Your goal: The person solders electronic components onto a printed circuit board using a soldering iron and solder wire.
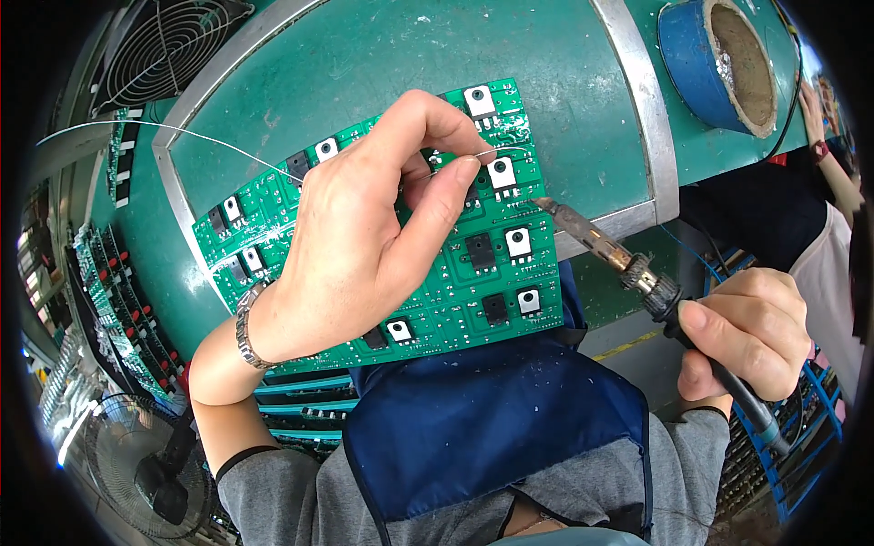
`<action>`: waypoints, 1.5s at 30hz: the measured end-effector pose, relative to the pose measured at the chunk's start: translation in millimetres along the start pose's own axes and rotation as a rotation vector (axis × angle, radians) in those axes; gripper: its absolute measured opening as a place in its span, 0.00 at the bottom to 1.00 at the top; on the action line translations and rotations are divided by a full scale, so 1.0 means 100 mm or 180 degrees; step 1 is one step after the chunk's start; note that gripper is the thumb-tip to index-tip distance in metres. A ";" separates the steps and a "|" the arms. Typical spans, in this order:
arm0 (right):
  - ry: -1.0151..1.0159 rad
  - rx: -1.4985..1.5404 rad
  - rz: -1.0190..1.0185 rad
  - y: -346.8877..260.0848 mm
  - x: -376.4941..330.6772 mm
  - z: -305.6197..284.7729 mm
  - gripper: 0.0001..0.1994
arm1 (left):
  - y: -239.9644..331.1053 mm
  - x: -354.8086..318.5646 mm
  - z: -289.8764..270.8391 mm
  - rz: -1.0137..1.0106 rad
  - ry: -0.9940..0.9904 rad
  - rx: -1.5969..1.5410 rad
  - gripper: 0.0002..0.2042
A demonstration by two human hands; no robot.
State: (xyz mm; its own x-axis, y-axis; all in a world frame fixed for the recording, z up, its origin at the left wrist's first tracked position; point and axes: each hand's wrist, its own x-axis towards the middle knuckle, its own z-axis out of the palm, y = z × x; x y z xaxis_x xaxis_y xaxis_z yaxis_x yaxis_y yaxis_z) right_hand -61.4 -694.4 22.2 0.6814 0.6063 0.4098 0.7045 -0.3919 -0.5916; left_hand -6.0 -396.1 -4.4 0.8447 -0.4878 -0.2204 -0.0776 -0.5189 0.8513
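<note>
A large green circuit board (455, 318) lies tilted at the near edge of the bench, carrying rows of black and silver three-legged components. Over its middle is my left hand (373, 218), thumb and forefinger pinched on a thin solder wire (218, 144). The wire trails off to the far left, and its short end points over a component (501, 173) near the board's right edge. My right hand (751, 332) grips the black handle of a soldering iron (646, 280). The iron's tip is by the board's right edge, close to that component's legs.
A blue round container (706, 68) with a worn rim stands at the back right. Metal strips (628, 82) edge the green bench top (364, 64). More circuit boards (118, 300) stand in a row at left, near a fan (150, 464). Another person's hand (810, 111) is at far right.
</note>
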 end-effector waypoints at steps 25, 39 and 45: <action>0.0400 -0.0017 -0.0105 0.29 0.40 0.36 0.14 | -0.14 -0.07 -0.18 0.0559 0.1032 0.1124 0.06; 0.0281 -0.0032 -0.0017 0.28 0.42 0.39 0.13 | -0.15 -0.06 -0.12 0.0652 0.1060 0.1376 0.07; 0.0298 -0.0026 -0.0030 0.25 0.41 0.41 0.12 | -0.14 -0.07 -0.12 0.0672 0.1080 0.1424 0.07</action>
State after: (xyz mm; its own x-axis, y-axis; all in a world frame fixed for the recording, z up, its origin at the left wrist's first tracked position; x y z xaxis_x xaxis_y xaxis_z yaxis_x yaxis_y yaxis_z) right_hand -24.1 -651.0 -3.9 0.6902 0.5427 0.4787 0.7122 -0.3924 -0.5820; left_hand -4.5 -377.3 -9.0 0.9029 -0.3993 0.1589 -0.4154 -0.7163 0.5606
